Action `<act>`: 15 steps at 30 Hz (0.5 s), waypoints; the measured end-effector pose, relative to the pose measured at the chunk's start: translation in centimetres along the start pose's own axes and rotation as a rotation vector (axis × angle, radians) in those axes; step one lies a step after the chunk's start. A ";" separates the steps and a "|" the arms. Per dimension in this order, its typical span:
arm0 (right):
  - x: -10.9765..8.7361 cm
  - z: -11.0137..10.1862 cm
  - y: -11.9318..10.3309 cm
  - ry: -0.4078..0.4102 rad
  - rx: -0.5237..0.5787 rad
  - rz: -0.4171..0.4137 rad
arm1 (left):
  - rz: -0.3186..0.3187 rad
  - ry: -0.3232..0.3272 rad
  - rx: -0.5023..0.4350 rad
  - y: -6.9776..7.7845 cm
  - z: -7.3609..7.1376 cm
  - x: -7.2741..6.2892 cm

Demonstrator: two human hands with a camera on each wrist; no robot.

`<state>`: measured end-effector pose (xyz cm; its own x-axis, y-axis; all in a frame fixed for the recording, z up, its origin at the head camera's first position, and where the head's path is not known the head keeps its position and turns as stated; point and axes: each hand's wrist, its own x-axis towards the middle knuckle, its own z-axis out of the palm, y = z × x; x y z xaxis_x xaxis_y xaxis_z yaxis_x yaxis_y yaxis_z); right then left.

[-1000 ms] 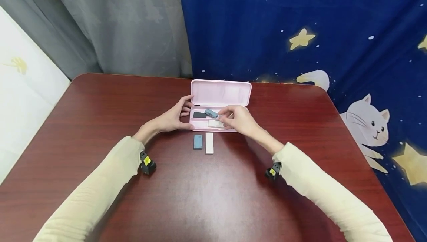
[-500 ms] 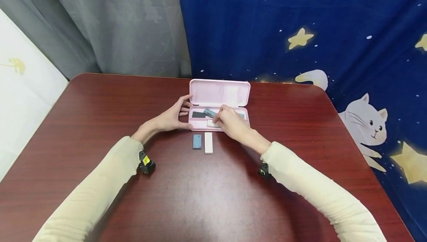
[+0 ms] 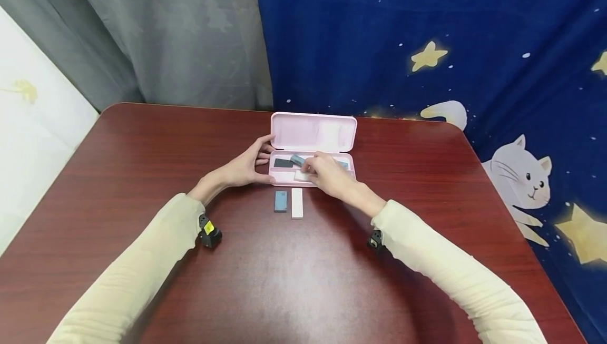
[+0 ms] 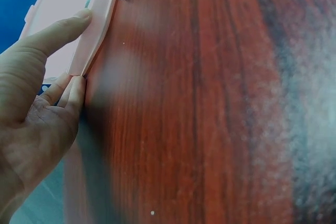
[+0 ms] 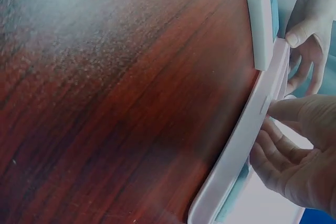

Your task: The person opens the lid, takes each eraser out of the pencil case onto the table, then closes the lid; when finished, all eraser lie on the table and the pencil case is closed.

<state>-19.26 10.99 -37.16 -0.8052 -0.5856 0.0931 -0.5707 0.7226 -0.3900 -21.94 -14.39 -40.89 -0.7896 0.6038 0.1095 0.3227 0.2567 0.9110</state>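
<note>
A pink pencil case (image 3: 280,180) lies with its lid (image 3: 308,130) raised. My left hand (image 3: 244,167) holds its left end, thumb on the front rim and fingers at the side. Over the middle of the case my right hand (image 3: 329,174) reaches in with bent fingers. Its fingertips are by a white eraser-like block (image 3: 300,176) in the front compartment and a slanted grey-blue block (image 3: 296,160) behind. A pinch is hidden by the hand. A dark block (image 3: 283,163) sits at the back left, and a bluish piece (image 3: 343,165) shows at the right.
On the table (image 3: 265,281), just in front of the case, a blue block (image 3: 281,202) and a longer white block (image 3: 296,203) stand side by side. Grey and blue curtains (image 3: 341,43) hang beyond the table's back edge.
My right hand has shifted left over the case, uncovering the bluish piece at the right, then stayed nearly still. The left hand keeps its place, and the two blocks on the table have not moved.
</note>
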 end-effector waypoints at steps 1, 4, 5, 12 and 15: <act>0.0 0.0 0.1 0.004 0.013 -0.003 | 0.001 0.001 0.001 0.0 0.0 0.0; 0.2 0.0 0.4 0.005 0.057 -0.017 | 0.009 0.007 -0.003 0.0 0.1 0.1; 0.2 0.0 0.5 0.001 0.069 -0.019 | 0.011 0.008 -0.005 -0.1 0.1 0.0; 0.7 -0.2 0.3 -0.018 0.109 0.012 | 0.007 0.009 -0.003 0.0 0.1 0.0; 0.8 -0.2 0.1 -0.029 0.088 0.024 | 0.007 0.009 -0.007 0.0 0.0 0.1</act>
<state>-19.94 10.68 -36.92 -0.8126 -0.5800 0.0567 -0.5339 0.7020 -0.4713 -21.96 -14.32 -40.90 -0.7920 0.5987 0.1195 0.3247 0.2474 0.9129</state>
